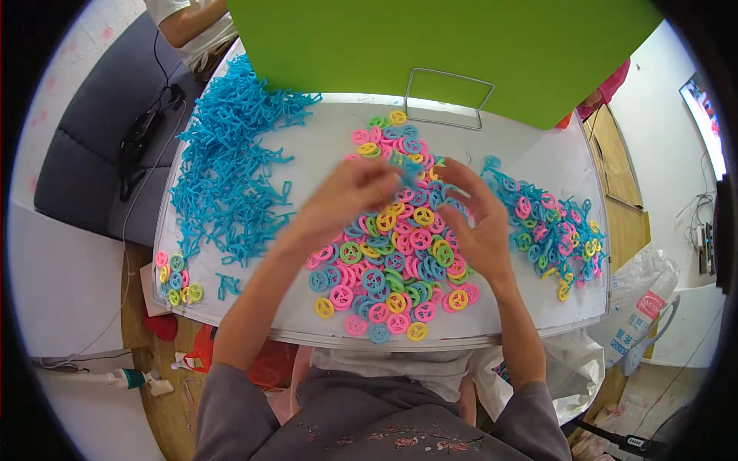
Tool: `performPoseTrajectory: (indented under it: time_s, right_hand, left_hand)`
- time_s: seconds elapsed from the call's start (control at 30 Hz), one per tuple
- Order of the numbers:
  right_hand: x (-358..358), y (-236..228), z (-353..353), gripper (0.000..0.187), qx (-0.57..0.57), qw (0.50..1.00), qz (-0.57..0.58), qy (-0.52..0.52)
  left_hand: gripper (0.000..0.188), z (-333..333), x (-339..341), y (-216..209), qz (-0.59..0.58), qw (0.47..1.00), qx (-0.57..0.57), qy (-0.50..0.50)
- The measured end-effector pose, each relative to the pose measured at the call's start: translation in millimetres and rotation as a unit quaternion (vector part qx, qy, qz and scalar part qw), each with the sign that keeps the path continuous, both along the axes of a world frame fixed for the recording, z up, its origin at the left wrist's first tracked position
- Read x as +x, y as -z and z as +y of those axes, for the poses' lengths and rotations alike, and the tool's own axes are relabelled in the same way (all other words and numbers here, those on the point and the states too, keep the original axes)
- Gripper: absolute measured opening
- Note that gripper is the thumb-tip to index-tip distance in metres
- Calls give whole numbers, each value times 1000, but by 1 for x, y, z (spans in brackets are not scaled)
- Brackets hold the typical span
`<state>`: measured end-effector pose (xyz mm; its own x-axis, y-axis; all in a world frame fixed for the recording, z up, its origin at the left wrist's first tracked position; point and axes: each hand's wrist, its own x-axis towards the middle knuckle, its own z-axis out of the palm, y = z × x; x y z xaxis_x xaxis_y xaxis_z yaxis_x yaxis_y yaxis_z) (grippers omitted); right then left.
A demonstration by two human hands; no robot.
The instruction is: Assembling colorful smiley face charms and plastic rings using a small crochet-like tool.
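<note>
A bright-green, flat upright panel (461,46) stands along the far edge of the white, smooth-topped worktop (315,146). Beyond the left edge, a dark-grey upholstered sofa (100,146) fronts a white, pink-marked wall (96,34); beyond the right, a lit flat screen (706,115). Brown wood-patterned floor (167,415) shows past the near left corner.

bright, soft indoor light; left grip (355,190) slightly blurred; table edge (461,343) bowed; corners black.

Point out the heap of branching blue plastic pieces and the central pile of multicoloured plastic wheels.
Heap of branching blue plastic pieces (223,167), head view: its middle.
Central pile of multicoloured plastic wheels (394,262), head view: its middle.
</note>
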<state>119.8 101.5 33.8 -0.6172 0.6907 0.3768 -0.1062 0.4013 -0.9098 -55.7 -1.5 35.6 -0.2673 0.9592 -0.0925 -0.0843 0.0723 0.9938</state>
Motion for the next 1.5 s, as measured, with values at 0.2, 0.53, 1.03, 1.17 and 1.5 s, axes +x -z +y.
performPoseTrajectory:
  time_s: [0.2,0.53,1.03,1.17,1.5]
  right_hand:
    - [13,17,11,19,-110,991,-41,-67]
    - [4,10,10,17,-170,984,-31,-52]
    - [4,16,7,19,-113,984,-121,-69]
    - [4,9,0,18,-74,987,-135,-44]
    - [7,9,4,17,-67,980,-181,-38]
  left_hand:
    - [19,5,27,7,49,997,-49,-36]
    - [26,12,-23,39,469,859,-27,-205]
    - [7,8,35,21,15,995,58,-84]
    - [5,10,36,24,15,994,52,-91]
    - [7,11,35,13,-114,990,12,-86]
